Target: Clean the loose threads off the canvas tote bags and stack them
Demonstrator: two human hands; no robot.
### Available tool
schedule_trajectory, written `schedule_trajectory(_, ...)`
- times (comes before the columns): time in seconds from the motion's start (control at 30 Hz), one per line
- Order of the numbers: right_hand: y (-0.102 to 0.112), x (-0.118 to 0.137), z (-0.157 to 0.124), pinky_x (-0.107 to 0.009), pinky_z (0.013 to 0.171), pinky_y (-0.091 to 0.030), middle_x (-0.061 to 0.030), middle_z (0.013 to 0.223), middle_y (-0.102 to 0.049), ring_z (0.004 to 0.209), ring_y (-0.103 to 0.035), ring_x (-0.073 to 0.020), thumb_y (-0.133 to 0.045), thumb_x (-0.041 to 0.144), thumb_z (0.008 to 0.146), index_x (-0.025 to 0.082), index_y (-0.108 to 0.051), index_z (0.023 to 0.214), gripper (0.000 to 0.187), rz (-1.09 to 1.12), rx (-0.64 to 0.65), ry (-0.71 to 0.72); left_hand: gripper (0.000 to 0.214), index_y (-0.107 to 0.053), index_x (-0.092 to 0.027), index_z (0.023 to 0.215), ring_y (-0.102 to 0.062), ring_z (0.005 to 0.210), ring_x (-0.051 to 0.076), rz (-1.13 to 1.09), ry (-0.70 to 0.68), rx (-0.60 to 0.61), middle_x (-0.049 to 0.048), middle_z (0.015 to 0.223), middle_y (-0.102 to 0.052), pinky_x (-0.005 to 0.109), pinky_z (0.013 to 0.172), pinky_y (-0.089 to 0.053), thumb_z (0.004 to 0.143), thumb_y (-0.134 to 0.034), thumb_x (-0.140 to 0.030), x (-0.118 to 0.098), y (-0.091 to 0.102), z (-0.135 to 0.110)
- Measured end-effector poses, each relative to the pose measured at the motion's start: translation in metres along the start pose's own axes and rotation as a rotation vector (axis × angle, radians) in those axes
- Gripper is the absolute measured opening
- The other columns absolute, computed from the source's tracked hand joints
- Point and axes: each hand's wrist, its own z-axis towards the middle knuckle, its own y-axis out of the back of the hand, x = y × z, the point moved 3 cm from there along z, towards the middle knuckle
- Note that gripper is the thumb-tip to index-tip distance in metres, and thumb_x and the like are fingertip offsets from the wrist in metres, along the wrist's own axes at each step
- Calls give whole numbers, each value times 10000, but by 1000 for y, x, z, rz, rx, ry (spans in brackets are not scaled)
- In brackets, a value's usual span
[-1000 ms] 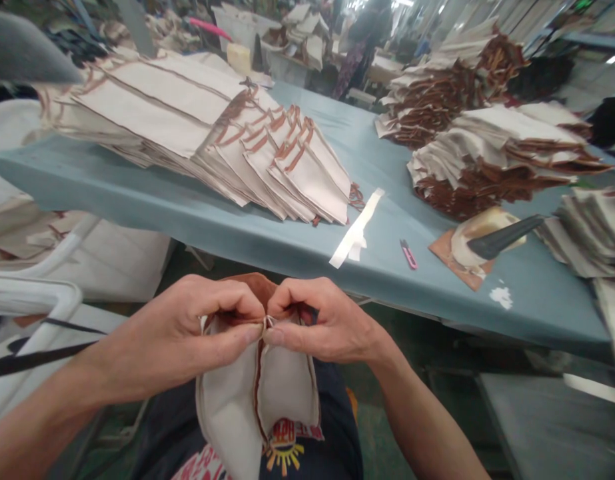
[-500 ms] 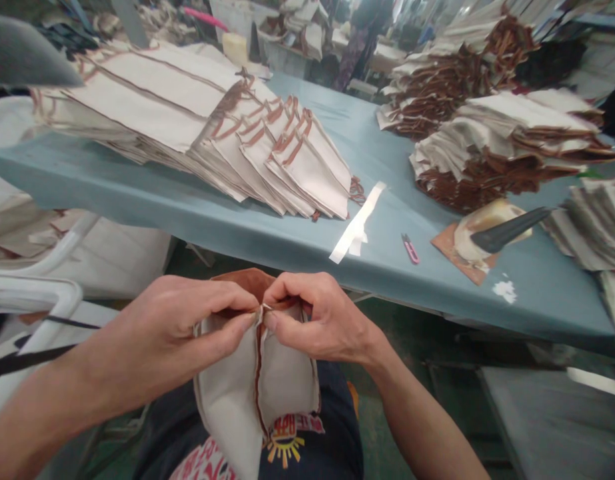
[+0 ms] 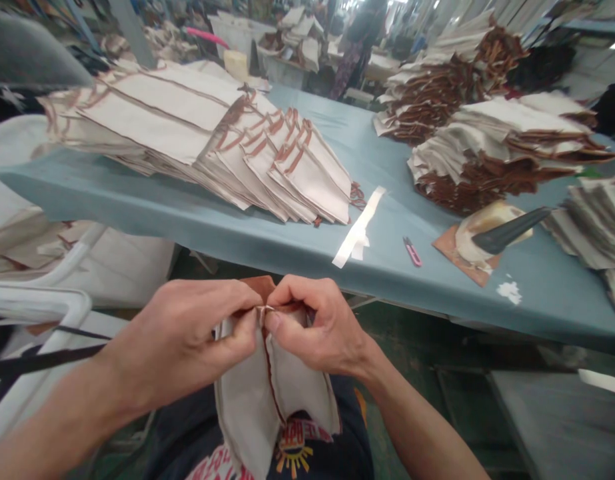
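Note:
A cream fabric piece (image 3: 247,400) with a brown-bound seam down its middle and a brown inner side hangs over my lap. My left hand (image 3: 202,327) pinches its top edge just left of the seam. Close against it, my right hand (image 3: 314,323) pinches the same edge from the right, thumb and forefinger pressed together. The fingertips of both hands nearly meet at the seam's top, and they hide what exactly lies between them.
A blue-covered table (image 3: 187,227) stands ahead, bearing stacked cream pieces (image 3: 162,107), brown-edged piles (image 3: 487,153), a white strip (image 3: 360,227), pink thread snips (image 3: 412,252) and a tape roll (image 3: 480,230) with a dark handle. A white chair (image 3: 37,300) is at left; a person (image 3: 357,47) stands far back.
The fabric piece's lower part has swung slightly right. Both hands keep their pinch at the seam, the left wrist turned a little. The view has shifted slightly.

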Motion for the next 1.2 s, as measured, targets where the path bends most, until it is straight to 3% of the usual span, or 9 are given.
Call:
schedule_trajectory(0.13, -6, -3, 2, -254, 571, -356, 51, 642, -560, 576, -428, -103, -667, 412, 860, 228, -579, 721, 247, 107, 10, -115, 296, -642, -214, 731, -534, 496, 81, -260, 106, -29, -90, 595, -573, 199, 513, -376, 994, -507, -215, 3, -6, -2)
schedule_trajectory(0.3, -11, -7, 4, -253, 554, -309, 71, 634, -443, 596, -373, -108, -705, 425, 817, 246, -521, 702, 281, 142, 41, -204, 318, -654, -205, 725, -517, 592, 108, -500, 348, 37, -76, 636, -578, 213, 579, -389, 997, -527, -310, 10, -16, -8)
schedule_trajectory(0.57, -9, -9, -2, -244, 566, -295, 76, 700, -482, 644, -374, -99, -797, 327, 842, 227, -537, 733, 298, 169, 208, -199, 285, -673, -203, 724, -526, 584, 97, -588, 258, 159, -76, 659, -589, 170, 536, -404, 992, -615, -282, 18, -17, -20)
schedule_trajectory(0.73, 4, 3, -3, -227, 654, -434, 44, 823, -645, 697, -516, -98, -798, 305, 951, 201, -649, 868, 200, 238, 332, -113, 321, -741, -212, 747, -624, 606, 114, -587, 281, 255, -52, 678, -694, 164, 567, -475, 1029, -652, -335, 18, -12, -23)
schedule_trajectory(0.93, 8, 12, -6, -242, 745, -534, 8, 911, -745, 766, -652, -121, -693, 205, 986, 210, -657, 972, 39, 27, 202, 37, 273, -780, -234, 839, -666, 630, 93, -354, 178, 213, -73, 737, -752, 143, 611, -477, 1044, -605, -275, 13, -1, -15)
schedule_trajectory(1.2, 10, 12, -16, -216, 691, -549, -8, 894, -813, 713, -693, -113, -669, 128, 986, 194, -730, 963, 93, -205, 51, 225, 282, -727, -230, 793, -622, 587, 87, -242, 152, 162, -93, 673, -692, 167, 609, -458, 1009, -544, -231, -1, -4, -13)
